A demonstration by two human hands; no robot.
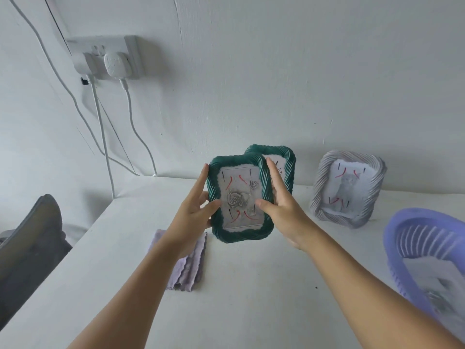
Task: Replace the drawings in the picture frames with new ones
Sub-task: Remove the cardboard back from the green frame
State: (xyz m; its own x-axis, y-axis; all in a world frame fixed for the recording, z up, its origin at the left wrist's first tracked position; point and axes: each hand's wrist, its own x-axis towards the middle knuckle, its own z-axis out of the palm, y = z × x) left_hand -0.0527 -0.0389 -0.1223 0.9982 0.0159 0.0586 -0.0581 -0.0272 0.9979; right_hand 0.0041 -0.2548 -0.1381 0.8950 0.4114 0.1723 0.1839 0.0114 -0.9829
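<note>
While our left hand (195, 210) and right hand (279, 205) clamp the green frame (240, 197) by its sides, thumbs on the front, we hold it upright above the table (251, 285). Its rose drawing (239, 197) faces us. Second green frame (281, 167) stands just behind; grey frame (348, 188) leans on the wall; purple frame (427, 255) lies at right.

Soft even daylight, blurred edges (wide-angle)
</note>
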